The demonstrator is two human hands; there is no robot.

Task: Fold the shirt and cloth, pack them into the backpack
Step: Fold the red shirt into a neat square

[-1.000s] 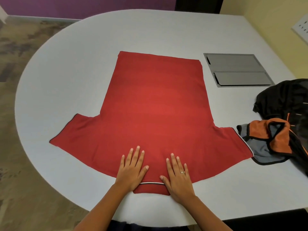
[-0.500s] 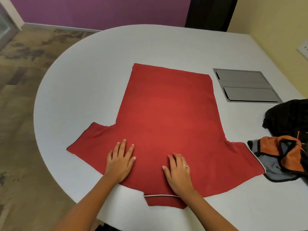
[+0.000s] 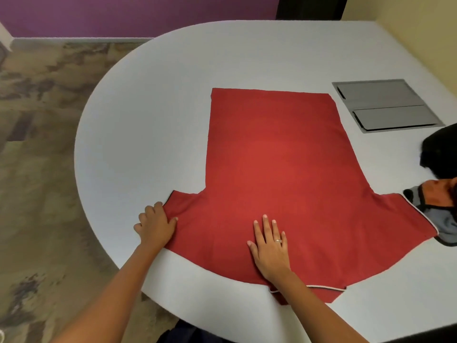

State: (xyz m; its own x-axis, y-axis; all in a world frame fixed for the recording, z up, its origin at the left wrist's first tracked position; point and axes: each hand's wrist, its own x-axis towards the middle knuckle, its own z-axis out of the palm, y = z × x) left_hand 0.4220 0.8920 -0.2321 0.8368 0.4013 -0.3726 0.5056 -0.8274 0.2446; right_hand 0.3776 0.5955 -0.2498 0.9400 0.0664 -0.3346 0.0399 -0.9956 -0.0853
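Note:
A red shirt (image 3: pixel 277 164) lies flat on the white table (image 3: pixel 173 100), collar toward me and hem at the far side. My left hand (image 3: pixel 154 225) is at the end of the left sleeve, fingers curled round its edge and thumb on top of the cloth. My right hand (image 3: pixel 270 246) rests flat on the shirt near the collar, fingers straight. An orange and grey cloth (image 3: pixel 437 201) lies bunched at the right edge, touching the right sleeve. Behind it sits the black backpack (image 3: pixel 442 152), mostly cut off by the frame.
A grey metal hatch plate (image 3: pixel 385 105) is set into the table at the far right. The table's rounded edge runs close to my left hand, with patterned floor (image 3: pixel 42 169) beyond. A yellow wall stands on the right.
My left hand slid left from the middle of the shirt to the left sleeve end and took hold of it. My right hand stayed flat on the shirt. The view shifted left.

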